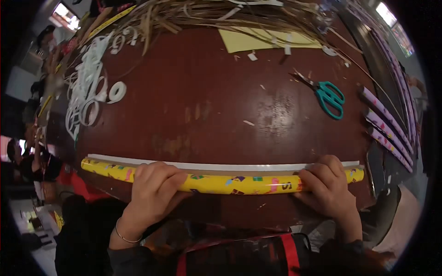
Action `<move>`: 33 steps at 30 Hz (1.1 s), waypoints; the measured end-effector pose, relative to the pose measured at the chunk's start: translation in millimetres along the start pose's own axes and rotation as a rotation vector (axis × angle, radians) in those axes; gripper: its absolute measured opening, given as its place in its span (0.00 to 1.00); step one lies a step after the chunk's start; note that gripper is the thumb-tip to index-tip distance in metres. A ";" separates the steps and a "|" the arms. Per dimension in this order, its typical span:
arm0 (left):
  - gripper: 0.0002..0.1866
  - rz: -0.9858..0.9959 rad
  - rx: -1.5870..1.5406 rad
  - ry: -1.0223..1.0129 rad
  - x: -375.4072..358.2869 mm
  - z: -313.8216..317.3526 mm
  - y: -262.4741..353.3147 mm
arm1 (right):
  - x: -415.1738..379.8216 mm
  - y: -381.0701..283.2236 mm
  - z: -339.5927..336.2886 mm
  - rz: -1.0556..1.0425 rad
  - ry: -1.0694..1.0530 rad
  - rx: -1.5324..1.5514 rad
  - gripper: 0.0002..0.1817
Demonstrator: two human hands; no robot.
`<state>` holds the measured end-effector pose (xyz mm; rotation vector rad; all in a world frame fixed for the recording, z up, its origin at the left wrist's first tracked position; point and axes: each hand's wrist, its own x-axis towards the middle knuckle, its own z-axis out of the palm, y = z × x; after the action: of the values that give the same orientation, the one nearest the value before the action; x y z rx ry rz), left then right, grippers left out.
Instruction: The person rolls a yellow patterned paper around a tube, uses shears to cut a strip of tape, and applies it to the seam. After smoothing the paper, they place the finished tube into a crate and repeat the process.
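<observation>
A long roll of yellow gift wrap (235,184) with small colourful printed shapes lies across the near part of the table. Along its far side runs a narrow white strip (221,166), with a brownish band between the two. My left hand (154,191) is closed over the roll left of its middle, fingers on top and thumb on the near side. Nearer the right end, my right hand (328,186) grips the same roll, fingers curled over it. The undersides of both grips are hidden.
Teal-handled scissors (329,99) lie partly spread at right. A white tape roll (117,92) sits beside tangled white strips (90,76) at left. Brown strips (179,16) and a yellow sheet (244,41) are at the back. Purple patterned rolls (389,122) stand right; people are at left.
</observation>
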<state>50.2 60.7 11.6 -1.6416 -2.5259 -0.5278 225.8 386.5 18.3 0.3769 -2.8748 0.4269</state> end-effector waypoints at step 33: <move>0.20 0.024 -0.079 0.161 -5.3 19.8 -16.5 | -9.1 33.4 12.7 -0.181 -0.059 -0.172 0.27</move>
<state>40.0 56.6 -12.2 -1.5819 -2.3959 -0.7345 222.9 415.5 -4.4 0.6221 -2.8723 0.1384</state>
